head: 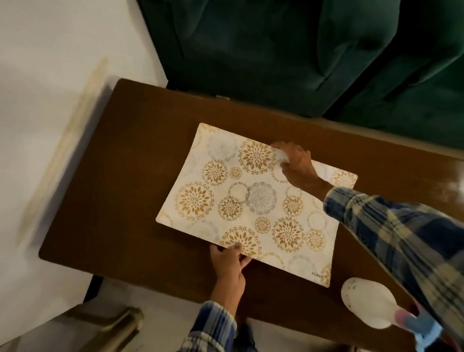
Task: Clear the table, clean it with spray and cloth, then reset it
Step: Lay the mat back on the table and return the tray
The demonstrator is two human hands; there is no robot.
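Note:
A white placemat [253,201] with gold and grey flower circles lies flat in the middle of the brown wooden table [115,180]. My left hand [228,265] pinches the mat's near edge, thumb on top. My right hand [296,163] pinches the far edge, fingers curled over it. A white spray bottle [367,302] with a pink and blue trigger head lies on its side at the table's near right edge, under my right sleeve. No cloth is in view.
A dark green sofa [300,47] stands right behind the table's far edge. White floor [38,77] lies to the left. A pale wooden piece of furniture [99,335] sits at the bottom left, close to the table's near corner.

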